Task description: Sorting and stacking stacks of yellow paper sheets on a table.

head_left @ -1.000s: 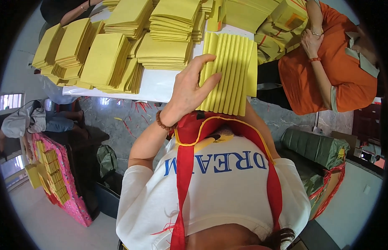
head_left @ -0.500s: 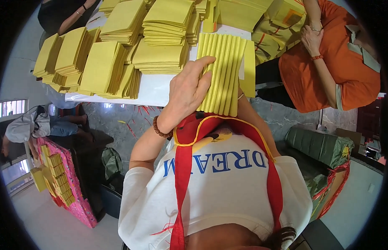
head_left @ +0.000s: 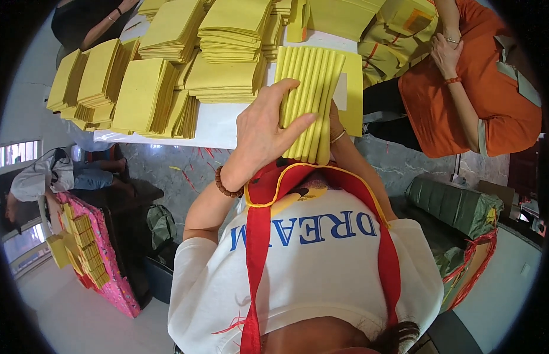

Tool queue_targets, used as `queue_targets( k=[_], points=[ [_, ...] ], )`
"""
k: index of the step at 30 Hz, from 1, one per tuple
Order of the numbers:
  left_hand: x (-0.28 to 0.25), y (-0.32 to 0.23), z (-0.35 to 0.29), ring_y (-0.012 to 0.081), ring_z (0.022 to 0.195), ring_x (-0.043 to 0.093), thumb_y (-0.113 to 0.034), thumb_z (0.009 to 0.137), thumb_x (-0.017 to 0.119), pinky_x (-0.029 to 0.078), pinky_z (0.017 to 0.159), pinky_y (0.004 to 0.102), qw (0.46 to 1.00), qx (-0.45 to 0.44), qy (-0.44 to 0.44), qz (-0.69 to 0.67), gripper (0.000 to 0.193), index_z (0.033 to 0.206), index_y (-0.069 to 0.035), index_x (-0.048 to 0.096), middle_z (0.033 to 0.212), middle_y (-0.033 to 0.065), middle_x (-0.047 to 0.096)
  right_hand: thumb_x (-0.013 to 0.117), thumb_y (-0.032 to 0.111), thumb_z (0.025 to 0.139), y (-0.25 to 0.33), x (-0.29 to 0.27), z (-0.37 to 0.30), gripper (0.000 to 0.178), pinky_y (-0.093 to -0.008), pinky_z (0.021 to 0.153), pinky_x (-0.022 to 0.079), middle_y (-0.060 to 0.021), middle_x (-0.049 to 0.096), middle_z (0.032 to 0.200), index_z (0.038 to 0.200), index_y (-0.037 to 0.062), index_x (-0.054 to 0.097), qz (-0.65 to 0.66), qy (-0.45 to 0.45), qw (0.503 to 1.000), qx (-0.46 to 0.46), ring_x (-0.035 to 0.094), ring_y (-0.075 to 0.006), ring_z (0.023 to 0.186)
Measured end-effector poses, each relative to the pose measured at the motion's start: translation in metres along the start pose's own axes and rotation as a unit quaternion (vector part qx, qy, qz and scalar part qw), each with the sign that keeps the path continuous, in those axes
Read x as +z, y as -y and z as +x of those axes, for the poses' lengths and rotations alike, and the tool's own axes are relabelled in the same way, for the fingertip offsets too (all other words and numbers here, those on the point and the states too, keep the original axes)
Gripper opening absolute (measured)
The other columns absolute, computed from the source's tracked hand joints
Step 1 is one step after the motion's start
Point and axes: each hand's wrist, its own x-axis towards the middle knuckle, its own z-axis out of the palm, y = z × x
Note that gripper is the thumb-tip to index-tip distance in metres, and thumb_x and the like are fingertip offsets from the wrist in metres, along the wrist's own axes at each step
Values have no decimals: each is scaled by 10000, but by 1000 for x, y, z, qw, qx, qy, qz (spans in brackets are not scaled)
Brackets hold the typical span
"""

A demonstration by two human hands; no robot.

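A: Head view. Left hand (head_left: 264, 131) up near the middle, fingers (head_left: 298, 124) spread flat across the front of a fanned yellow paper bundle (head_left: 312, 100). Thumb hooks over the top edge. Beaded bracelet (head_left: 225, 184) at that wrist.

B: Right hand?

A: Right hand (head_left: 334, 121) sits behind the bundle, mostly hidden. Only the wrist and a thin bangle (head_left: 338, 137) show at the bundle's right edge. It seems to back the sheets from behind; how far those fingers are curled, cannot tell.

B: Where is the bundle against the tabletop?

A: Held upright in front of the chest, its lower end over the near edge of the white tabletop (head_left: 215, 127), clear of the stacks. Folds run lengthwise, side by side.

B: What lies on the tabletop?

A: Many stacks of yellow sheets (head_left: 168, 76), some square, some leaning and overlapping, crowding the far and left part. A flat yellow sheet (head_left: 352, 82) lies just behind the bundle, right side.

B: Anyone else?

A: A person in an orange shirt (head_left: 492, 88) at upper right, hands together near a wrapped yellow packet (head_left: 404, 17). Another person's arm (head_left: 103, 23) at the upper left. Lower left, a pink board (head_left: 103, 265) carrying small yellow blocks, on the floor. Green bundle (head_left: 457, 203) at the right.
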Motion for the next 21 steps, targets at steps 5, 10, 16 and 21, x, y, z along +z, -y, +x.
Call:
queue_targets(
  k=[5,10,16,21],
  points=[
    [1,0,-1,333,873,589,-367,773,646,480,728,389,1000,-17,9,-20,531,1159,-42,481,997,177,570,625,396,810,0,-9,1,654,-420,944,449,-151,522,1239,1305,31,402,-22,-23,999,-7,550,-277,1086],
    [3,26,-20,335,1046,529,-375,763,673,424,893,380,975,-99,35,-194,675,1249,-6,386,1129,205,507,639,262,806,11,-1,-3,556,-374,902,479,-127,539,1196,1260,17,431,-114,-8,993,-3,558,-243,1067],
    [1,41,-63,283,1075,514,-136,782,635,442,903,366,860,-226,-118,-441,731,1354,-43,189,1222,205,443,687,193,763,-6,61,8,592,-318,820,491,-105,546,1147,1257,7,417,-311,-18,948,72,573,-190,980],
    [15,87,-112,262,1066,530,-94,808,513,481,879,368,717,-298,-295,-557,600,1336,-53,230,1211,169,463,598,243,861,-36,56,31,634,-338,935,412,-115,440,1290,1372,53,275,-356,76,915,174,467,-196,1152]
  ],
)
